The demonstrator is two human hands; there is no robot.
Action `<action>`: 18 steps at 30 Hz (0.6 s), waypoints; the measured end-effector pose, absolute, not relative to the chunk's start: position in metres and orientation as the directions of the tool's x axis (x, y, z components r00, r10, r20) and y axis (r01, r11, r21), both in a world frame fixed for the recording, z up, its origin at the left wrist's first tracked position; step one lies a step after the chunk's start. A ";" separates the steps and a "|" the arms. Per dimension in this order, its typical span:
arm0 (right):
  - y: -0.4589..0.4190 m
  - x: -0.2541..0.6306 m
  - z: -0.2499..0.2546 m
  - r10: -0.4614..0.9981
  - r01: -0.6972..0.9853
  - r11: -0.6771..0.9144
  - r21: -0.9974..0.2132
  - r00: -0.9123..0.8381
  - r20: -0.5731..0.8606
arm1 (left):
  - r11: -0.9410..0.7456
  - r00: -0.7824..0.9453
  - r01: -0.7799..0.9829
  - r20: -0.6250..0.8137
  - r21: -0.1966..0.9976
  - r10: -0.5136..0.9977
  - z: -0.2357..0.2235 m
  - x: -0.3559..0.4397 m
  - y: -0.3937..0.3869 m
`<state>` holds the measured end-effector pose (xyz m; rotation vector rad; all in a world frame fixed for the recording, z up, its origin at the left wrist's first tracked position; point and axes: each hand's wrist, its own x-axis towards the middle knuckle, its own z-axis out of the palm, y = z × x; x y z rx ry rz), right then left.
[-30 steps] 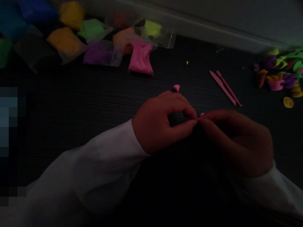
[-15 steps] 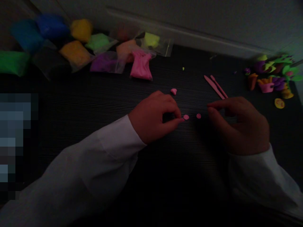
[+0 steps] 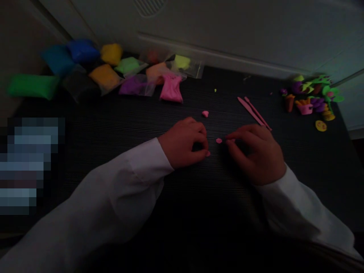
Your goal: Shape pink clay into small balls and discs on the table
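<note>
My left hand [image 3: 184,144] is closed in a pinch, its thumb and forefinger on a small pink clay piece [image 3: 208,154] just above the dark table. Right of it a flat pink clay disc [image 3: 218,140] lies on the tabletop, touched by neither hand. My right hand [image 3: 257,153] has thumb and forefinger together around a second pink clay disc [image 3: 233,140], mostly covered by the fingers. Behind my left hand sits a pink clay lump [image 3: 205,113]. Two pink modelling tools [image 3: 254,112] lie side by side beyond my right hand.
Bags of coloured clay, among them a pink one [image 3: 171,89] and a green one [image 3: 33,86], line the back left. Small finished clay figures [image 3: 311,94] cluster at the back right, with a round yellow face piece [image 3: 321,126] nearby. A wall [image 3: 227,34] borders the table.
My right hand has moved left and closed over the right-hand pink disc. My left hand has drawn slightly back with its pink piece. The camera view has shifted.
</note>
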<state>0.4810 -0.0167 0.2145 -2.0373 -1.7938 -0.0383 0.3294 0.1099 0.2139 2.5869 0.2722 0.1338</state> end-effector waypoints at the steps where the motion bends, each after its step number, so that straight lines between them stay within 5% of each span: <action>1: -0.017 0.477 0.215 0.951 0.957 -0.058 -0.285 0.139 0.275 | -0.840 0.976 0.164 0.040 0.516 0.216 0.214 0.329 0.110; 7: -0.020 0.461 0.215 0.983 0.965 0.055 -0.255 -0.008 0.181 | -0.853 0.975 0.158 0.060 0.498 0.216 0.214 0.329 0.110; 18: -0.020 0.460 0.212 0.979 0.982 0.066 -0.176 -0.031 0.199 | -0.857 0.964 0.182 0.082 0.481 0.251 0.210 0.331 0.111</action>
